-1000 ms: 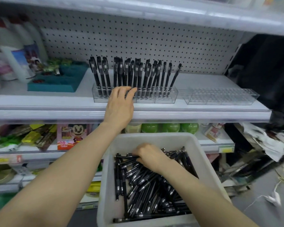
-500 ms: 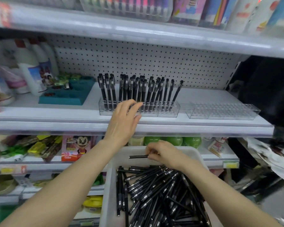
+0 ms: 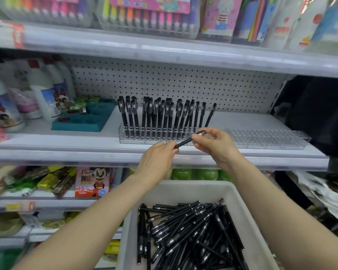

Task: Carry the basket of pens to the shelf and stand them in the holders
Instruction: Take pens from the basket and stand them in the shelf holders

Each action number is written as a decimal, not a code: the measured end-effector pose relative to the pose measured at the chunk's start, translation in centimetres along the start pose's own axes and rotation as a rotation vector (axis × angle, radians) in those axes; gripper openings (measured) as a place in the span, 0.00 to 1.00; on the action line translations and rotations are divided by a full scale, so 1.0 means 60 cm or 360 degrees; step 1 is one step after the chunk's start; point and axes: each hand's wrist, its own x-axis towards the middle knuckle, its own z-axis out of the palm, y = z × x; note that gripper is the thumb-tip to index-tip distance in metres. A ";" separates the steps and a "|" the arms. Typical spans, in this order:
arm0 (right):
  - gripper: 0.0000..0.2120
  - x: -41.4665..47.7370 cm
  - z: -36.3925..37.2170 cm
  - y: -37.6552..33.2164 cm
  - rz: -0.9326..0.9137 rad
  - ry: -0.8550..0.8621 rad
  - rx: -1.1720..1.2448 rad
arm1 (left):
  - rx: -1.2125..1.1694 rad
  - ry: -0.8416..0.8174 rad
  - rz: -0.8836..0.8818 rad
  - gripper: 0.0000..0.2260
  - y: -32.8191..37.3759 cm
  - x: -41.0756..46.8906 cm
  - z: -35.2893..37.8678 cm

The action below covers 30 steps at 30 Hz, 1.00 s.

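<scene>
A white basket point(image 3: 185, 189) below me holds several loose black pens point(image 3: 185, 230). On the middle shelf point(image 3: 66, 152) a clear holder point(image 3: 137, 140) has several black pens standing upright. A second clear holder point(image 3: 269, 139) stands empty to its right. My right hand point(image 3: 215, 145) and my left hand point(image 3: 158, 158) both pinch one black pen point(image 3: 184, 142), held slanted just in front of the filled holder, above the shelf edge.
A teal tray point(image 3: 84, 121) and white bottles point(image 3: 47, 94) sit at the shelf's left. Marker packs line the shelf above. Snack packs, a cartoon box point(image 3: 93, 182) and green balls point(image 3: 195, 174) fill the lower shelf. Dark clutter stands at the right.
My right hand lifted a pen out of the basket up to the shelf. My left hand left the holder's front and took the pen's other end. The view tilted upward.
</scene>
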 end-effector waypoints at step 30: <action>0.08 0.121 0.033 -0.048 -0.0854 0.0298 -0.1545 | 0.0225 0.0351 0.0086 0.20 -0.063 0.055 0.051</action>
